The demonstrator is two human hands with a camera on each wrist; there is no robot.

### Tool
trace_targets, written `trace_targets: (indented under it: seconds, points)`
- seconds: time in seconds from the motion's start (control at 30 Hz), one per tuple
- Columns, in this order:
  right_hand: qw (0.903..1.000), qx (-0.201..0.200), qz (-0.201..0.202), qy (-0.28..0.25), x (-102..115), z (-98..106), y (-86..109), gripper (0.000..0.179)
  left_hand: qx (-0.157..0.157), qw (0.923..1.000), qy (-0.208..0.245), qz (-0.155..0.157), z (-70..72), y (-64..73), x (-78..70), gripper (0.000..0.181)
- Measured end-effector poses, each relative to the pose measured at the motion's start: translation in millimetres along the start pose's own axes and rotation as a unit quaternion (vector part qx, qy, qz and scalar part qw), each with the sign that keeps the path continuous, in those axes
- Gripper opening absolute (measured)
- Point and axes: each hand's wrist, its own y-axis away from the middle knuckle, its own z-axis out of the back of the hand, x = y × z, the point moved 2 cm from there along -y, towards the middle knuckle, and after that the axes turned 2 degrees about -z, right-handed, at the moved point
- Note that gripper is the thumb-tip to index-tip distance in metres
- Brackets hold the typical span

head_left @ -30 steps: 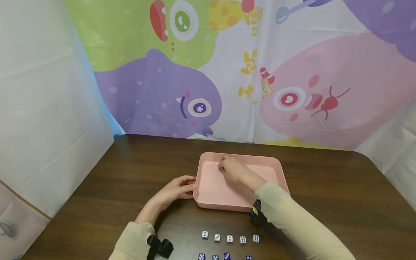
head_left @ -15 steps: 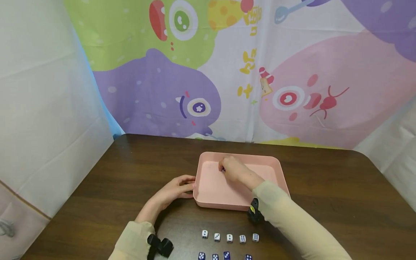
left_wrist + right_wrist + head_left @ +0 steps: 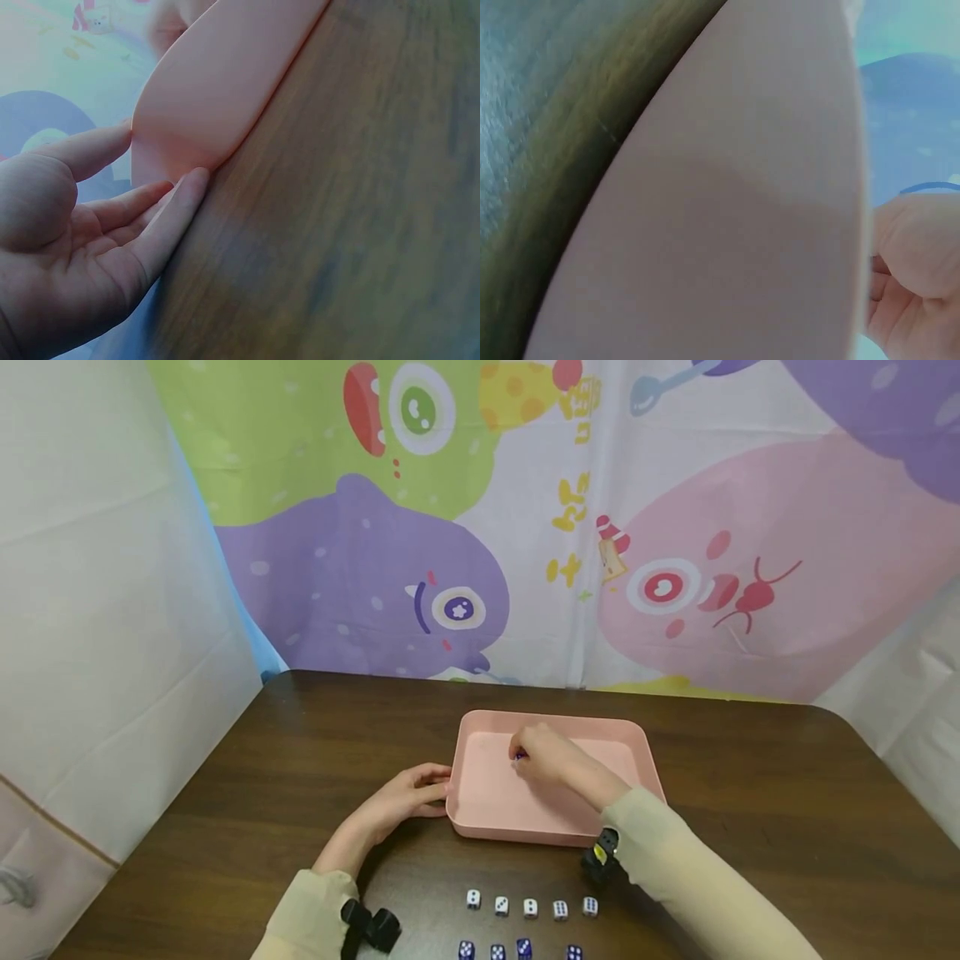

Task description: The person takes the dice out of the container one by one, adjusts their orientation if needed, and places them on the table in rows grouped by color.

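Observation:
A shallow pink tray [image 3: 480, 806] lies on the dark wooden table. My right hand [image 3: 551, 756] reaches inside it, fingers bent, pinching a small dark-blue die [image 3: 519, 757] that is mostly hidden by the fingers. In the right wrist view the tray wall covers much of this hand [image 3: 922, 277]. At the tray's left side, my left hand [image 3: 405, 797] rests with extended fingers against the outer wall. The left wrist view has the fingertips [image 3: 196, 178] of that hand right at the pink wall [image 3: 217, 82], low near the table.
Nearer my body, several white dice [image 3: 530, 908] form a row on the table [image 3: 300, 752]. Several blue dice [image 3: 523, 948] lie in a second row, partly cut by the frame's bottom edge. A cartoon-printed curtain [image 3: 360, 577] hangs behind the table.
My right hand has shifted slightly to the right and toward me within the tray, still pinching the blue die. The left hand and the rows of dice stay in place.

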Motion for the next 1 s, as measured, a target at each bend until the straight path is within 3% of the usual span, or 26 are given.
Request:
trace_targets:
  seconds: [0.2,0.5,1.0]
  points:
    - [0.9992,-0.011,0.036,0.010,1,6,15.0,0.005,0.001,1.0000,-0.001,0.000,-0.8,-0.5,1.8,0.050]
    - [0.9982,-0.026,0.054,-0.002,10,7,36.3,0.004,-0.008,0.9998,-0.003,0.015,-3.3,4.5,9.7,0.050]
    - [0.9973,-0.061,0.020,-0.035,10,23,78.3,0.003,-0.005,1.0000,-0.003,0.002,0.4,-1.4,2.1,0.049]
